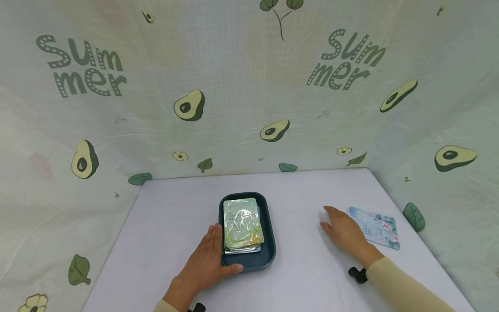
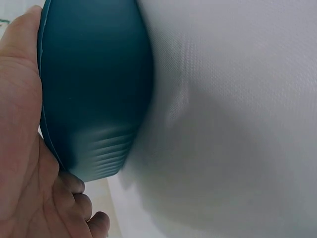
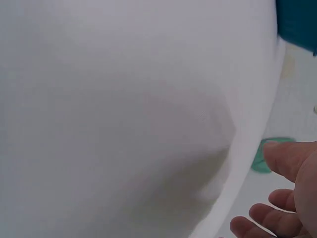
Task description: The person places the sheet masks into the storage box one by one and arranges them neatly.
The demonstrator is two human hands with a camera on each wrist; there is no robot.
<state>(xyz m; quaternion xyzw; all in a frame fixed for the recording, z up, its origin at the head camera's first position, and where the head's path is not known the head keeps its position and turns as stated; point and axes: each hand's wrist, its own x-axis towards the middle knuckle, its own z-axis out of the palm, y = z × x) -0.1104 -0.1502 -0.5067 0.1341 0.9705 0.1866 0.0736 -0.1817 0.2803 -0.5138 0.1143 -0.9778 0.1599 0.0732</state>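
Note:
My left hand (image 1: 206, 264) rests against the left side of a dark blue tray (image 1: 269, 242), its fingers lying straight along the edge and the thumb over the near corner. The left wrist view shows the same hand (image 2: 25, 144) touching the tray's outer wall (image 2: 99, 74). In the tray is a small stack of flat foil sachets, the top one green and shiny (image 1: 243, 221). Over the right of the table, my right hand (image 1: 347, 232) has loosely extended fingers and holds nothing. Beside it lies a light blue sachet (image 1: 376, 227) with pink flowers, partly behind the hand.
A white cloth covers the table (image 1: 300, 199). Behind and at both sides hangs a pale curtain (image 1: 234, 65) printed with avocados and leaves. Each wrist has a small black device, the right one (image 1: 358, 275) showing near the sleeve.

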